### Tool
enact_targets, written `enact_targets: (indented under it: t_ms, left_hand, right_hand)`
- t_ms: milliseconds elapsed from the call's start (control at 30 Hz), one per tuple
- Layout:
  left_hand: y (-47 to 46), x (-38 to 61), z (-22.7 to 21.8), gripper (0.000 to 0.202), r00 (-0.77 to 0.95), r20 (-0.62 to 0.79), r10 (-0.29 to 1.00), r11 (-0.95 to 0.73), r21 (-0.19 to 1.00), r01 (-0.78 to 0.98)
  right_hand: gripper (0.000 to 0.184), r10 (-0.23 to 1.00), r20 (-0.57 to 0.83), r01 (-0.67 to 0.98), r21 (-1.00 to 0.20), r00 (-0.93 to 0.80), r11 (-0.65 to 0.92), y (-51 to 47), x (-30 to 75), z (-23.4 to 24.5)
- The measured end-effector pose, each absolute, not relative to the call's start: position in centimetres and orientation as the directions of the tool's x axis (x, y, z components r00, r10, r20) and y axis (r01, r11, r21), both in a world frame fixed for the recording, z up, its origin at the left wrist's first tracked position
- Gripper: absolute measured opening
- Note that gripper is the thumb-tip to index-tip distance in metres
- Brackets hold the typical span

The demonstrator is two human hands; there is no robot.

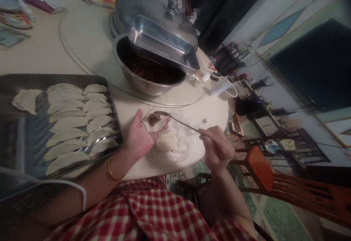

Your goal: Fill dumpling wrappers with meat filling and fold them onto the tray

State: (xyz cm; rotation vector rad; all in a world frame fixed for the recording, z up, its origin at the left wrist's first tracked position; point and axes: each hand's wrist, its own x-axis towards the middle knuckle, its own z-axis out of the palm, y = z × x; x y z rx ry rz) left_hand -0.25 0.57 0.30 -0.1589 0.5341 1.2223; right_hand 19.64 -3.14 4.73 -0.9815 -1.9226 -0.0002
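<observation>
On the palm of my left hand [139,135] rests a round dumpling wrapper [156,124], the thumb raised at its side. Dark minced filling [154,119] sits on the wrapper. My right hand [218,146] grips the handle of a thin metal spoon [182,122], its tip over the wrapper beside the filling. A stack of wrappers [166,141] lies on a clear plastic bag [186,138] just below. To the left, folded dumplings [67,133] lie in rows on a dark metal tray [113,118]. More dark filling [153,73] is in a steel bowl [150,88] behind my hands.
A ridged steel tray [164,45] leans across the bowl's rim. Behind it stands a large lidded steamer pot [148,5]. Packets [13,11] lie at the table's far left. A white perforated basket [229,91] is at the right edge, and an orange chair [260,168] stands beyond.
</observation>
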Motion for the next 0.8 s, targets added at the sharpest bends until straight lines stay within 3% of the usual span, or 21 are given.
enact_targets:
  t_ms: [400,533,700,800]
  left_hand:
    - [0.8,-0.1,0.0,0.048,0.224,-0.462,0.858,0.363,0.237,-0.901]
    - [0.7,-0.1,0.0,0.053,0.256,-0.431,0.865,0.386,0.246,-0.889]
    - [0.5,-0.2,0.5,0.054,0.288,-0.425,0.858,0.407,0.221,-0.886]
    - [0.6,-0.2,0.5,0.052,0.253,-0.454,0.854,0.378,0.209,-0.902]
  right_hand:
    - [0.028,0.658,0.718,0.637,-0.402,-0.228,0.658,-3.3,19.2,3.8]
    - [0.026,0.639,0.756,0.652,-0.414,-0.142,0.635,-2.6,19.2,3.9]
    - [0.019,0.537,0.840,0.709,-0.330,-0.082,0.623,2.9,18.5,4.8]
    - [0.020,0.564,0.821,0.751,-0.319,-0.084,0.577,8.7,17.7,5.1]
